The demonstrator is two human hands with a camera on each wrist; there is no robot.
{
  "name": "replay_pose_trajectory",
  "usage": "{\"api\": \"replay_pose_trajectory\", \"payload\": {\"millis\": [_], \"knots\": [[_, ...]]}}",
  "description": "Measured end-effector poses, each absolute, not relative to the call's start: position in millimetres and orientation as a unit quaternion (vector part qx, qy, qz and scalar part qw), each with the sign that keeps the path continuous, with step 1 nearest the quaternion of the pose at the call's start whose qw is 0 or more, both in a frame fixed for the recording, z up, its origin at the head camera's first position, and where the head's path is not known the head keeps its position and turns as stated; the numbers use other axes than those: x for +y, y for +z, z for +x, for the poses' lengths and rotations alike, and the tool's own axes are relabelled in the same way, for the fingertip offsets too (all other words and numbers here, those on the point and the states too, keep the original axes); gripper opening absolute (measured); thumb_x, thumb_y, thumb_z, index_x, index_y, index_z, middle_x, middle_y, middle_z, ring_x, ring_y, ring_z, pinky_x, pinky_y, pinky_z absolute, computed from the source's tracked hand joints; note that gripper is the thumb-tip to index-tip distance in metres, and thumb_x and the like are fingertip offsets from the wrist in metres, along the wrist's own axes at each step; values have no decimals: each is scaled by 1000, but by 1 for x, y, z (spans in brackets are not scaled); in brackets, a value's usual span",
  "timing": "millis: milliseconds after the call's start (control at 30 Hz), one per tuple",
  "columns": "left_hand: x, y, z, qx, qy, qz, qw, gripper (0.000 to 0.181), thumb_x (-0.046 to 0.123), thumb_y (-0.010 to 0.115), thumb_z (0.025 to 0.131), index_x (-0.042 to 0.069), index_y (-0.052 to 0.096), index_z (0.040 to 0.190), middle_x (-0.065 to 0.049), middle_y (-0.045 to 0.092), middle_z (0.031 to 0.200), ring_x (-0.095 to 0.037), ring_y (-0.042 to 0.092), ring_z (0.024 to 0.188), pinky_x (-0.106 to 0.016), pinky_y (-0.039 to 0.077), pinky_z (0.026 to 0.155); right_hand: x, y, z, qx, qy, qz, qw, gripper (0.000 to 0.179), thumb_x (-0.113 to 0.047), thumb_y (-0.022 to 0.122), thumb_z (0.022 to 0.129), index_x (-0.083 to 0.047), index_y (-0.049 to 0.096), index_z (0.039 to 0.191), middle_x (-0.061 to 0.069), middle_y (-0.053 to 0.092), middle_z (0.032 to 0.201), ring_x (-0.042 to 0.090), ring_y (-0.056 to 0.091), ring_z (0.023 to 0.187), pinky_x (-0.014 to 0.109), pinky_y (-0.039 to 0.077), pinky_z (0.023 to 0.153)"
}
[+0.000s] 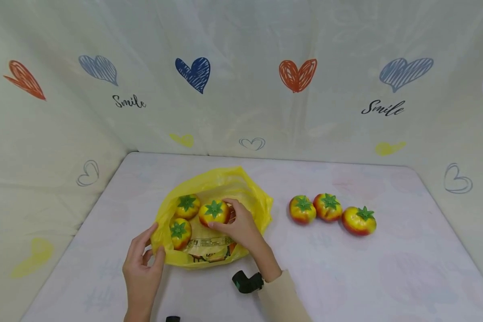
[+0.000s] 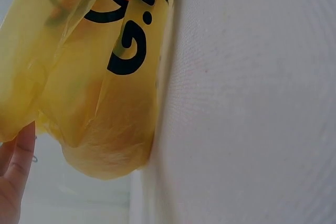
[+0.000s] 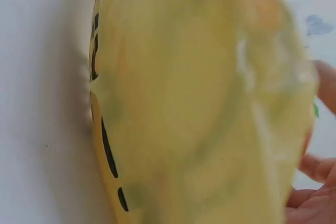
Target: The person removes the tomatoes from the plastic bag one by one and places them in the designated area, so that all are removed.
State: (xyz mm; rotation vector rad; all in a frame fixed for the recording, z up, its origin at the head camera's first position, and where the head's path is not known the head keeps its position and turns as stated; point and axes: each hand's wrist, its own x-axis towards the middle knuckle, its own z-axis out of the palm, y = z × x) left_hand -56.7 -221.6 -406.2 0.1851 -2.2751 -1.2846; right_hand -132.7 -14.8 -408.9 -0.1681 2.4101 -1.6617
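A yellow plastic bag (image 1: 209,176) lies on the table with its mouth spread upward. My left hand (image 1: 141,264) pinches the bag's left rim between thumb and fingers; in the left wrist view, fingertips (image 2: 25,148) touch the film. Over the opening, my right hand (image 1: 243,227) grips a shiny yellow-red tomato (image 1: 213,211) with a green star-shaped top. Two similar tomatoes, one at the back (image 1: 187,205) and one nearer (image 1: 180,233), sit inside the bag on the left. Translucent film (image 3: 184,103) hides most of the right hand in the right wrist view.
To the right of the bag, three more tomatoes stand in a row: a left one (image 1: 302,210), a middle one (image 1: 328,207) and a right one (image 1: 359,221). A pale cloth with printed hearts hangs behind the white table (image 1: 326,277).
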Motion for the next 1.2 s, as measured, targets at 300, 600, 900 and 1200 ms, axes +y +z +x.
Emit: {"api": "replay_pose_trajectory", "payload": {"millis": [300, 600, 900, 1200], "knots": [[-221, -405, -57, -841, -471, 68, 259, 57, -17, 59, 75, 11, 60, 125, -2, 57, 113, 1, 50, 93, 0, 42, 71, -2, -390, -112, 796, -597, -54, 80, 67, -40, 74, 75, -20, 45, 132, 4, 51, 108, 19, 50, 97, 34, 48, 87], [-221, -407, -57, -842, -468, 68, 260, 56, -16, 59, 75, 11, 60, 125, 8, 54, 113, 1, 50, 93, 0, 42, 72, 18, -381, -97, 792, -607, -48, 47, 66, -34, 76, 75, -19, 45, 132, 6, 53, 110, 20, 51, 100, 40, 48, 89], [-221, -407, -57, -841, -470, 59, 264, 56, -18, 59, 75, 10, 60, 125, 4, 55, 114, 1, 49, 93, 1, 41, 71, 43, -378, -85, 800, -600, -19, 9, 67, -27, 78, 74, -18, 46, 133, 3, 54, 112, 17, 49, 99, 39, 48, 88], [-222, -408, -57, -837, -476, 54, 266, 56, -17, 59, 75, 9, 60, 124, 3, 56, 114, 1, 50, 93, 0, 41, 71, 70, -384, -76, 807, -590, 34, -1, 67, -28, 76, 76, -19, 44, 134, 5, 54, 115, 17, 49, 101, 35, 48, 90]]}}
